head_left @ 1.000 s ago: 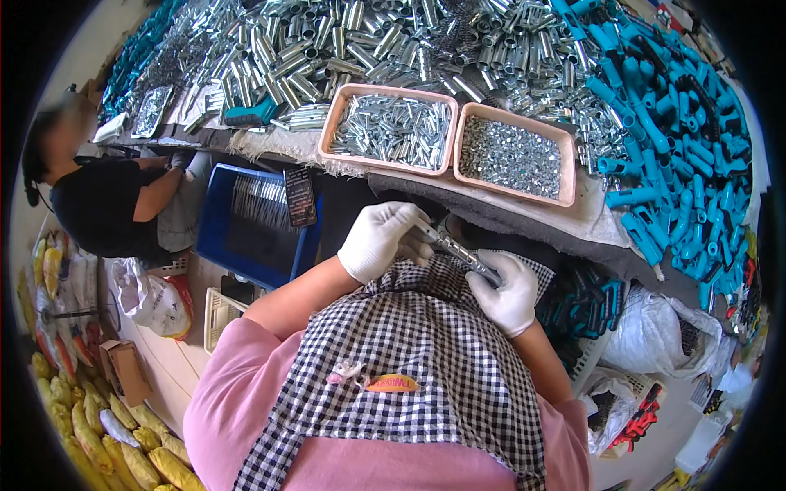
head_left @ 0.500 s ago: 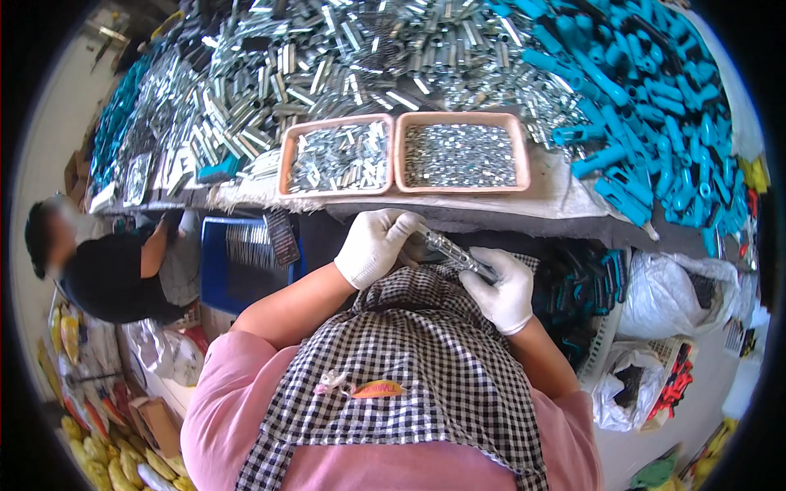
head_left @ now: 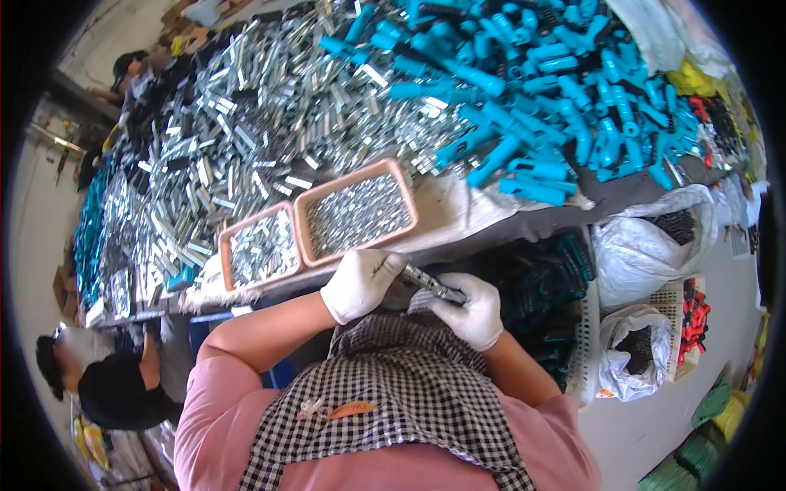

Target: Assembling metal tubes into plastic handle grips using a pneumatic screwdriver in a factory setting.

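Observation:
Both of my hands wear white knit gloves and meet in front of the checked apron (head_left: 385, 385). Between them runs a slim silver metal piece with slots or holes along its side (head_left: 426, 281); its exact kind I cannot make out. My left hand (head_left: 360, 285) pinches the upper left end, thumb against fingers. Around the lower right end the fingers of my right hand (head_left: 470, 313) are closed. Just beyond my left hand, on the table edge, lie two pink trays: the right tray (head_left: 409, 192) holds tiny metal bits, the left tray (head_left: 226, 263) short metal strips.
Loose silver metal channels (head_left: 246, 131) cover the table, with turquoise hollow plastic parts (head_left: 524, 155) heaped at right. Below the edge stands a pale crate (head_left: 586, 344) of black and turquoise parts. White sacks (head_left: 647, 254) are at right. Another person (head_left: 123, 385) sits at far left.
The view has turned toward the right, so the table now slants and the trays appear further left and lower. Both hands still hold the metal piece.

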`<state>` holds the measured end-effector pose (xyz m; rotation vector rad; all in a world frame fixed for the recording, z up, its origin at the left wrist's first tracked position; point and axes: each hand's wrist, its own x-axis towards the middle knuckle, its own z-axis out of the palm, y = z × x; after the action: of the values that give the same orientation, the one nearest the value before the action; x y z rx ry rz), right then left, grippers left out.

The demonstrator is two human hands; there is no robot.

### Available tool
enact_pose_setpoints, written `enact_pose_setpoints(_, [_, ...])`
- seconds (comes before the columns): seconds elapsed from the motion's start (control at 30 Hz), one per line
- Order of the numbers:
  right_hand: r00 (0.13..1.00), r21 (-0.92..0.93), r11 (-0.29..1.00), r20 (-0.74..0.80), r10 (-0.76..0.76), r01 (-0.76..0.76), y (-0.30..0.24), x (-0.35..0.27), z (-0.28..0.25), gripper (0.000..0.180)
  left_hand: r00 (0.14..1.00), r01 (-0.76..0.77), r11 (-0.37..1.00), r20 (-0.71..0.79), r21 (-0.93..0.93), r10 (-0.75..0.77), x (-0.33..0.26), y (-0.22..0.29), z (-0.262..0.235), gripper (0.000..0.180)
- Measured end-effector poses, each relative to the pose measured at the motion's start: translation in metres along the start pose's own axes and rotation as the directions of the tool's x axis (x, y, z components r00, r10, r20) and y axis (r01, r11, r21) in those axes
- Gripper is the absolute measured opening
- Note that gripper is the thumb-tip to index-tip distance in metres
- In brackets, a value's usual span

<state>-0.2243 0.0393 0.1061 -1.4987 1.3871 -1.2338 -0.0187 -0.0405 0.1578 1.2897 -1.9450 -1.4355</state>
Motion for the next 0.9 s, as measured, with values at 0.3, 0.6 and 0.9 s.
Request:
enact_pose_setpoints(0.3, [0.959,-0.125,0.987,-0.276,0.060,-0.098,0.015,-0.009,-0.045,0.029,0.836,-0.388,0.617,-0.020,0.685,0.548,0.171,0.055,0.044,0.048])
enact_pose_setpoints(0.6, [0.911,-0.084,0.950,-0.319,0.262,-0.302,-0.004,-0.025,-0.052,0.030,0.916,-0.219,0.454,0.022,0.864,0.401,0.241,0.037,0.036,0.025])
enact_pose_setpoints(0.9, [0.973,-0.033,0.994,-0.212,0.093,-0.102,0.005,-0.011,-0.036,0.029,0.936,-0.312,0.794,0.027,0.522,0.350,0.094,0.040,-0.108,0.044])
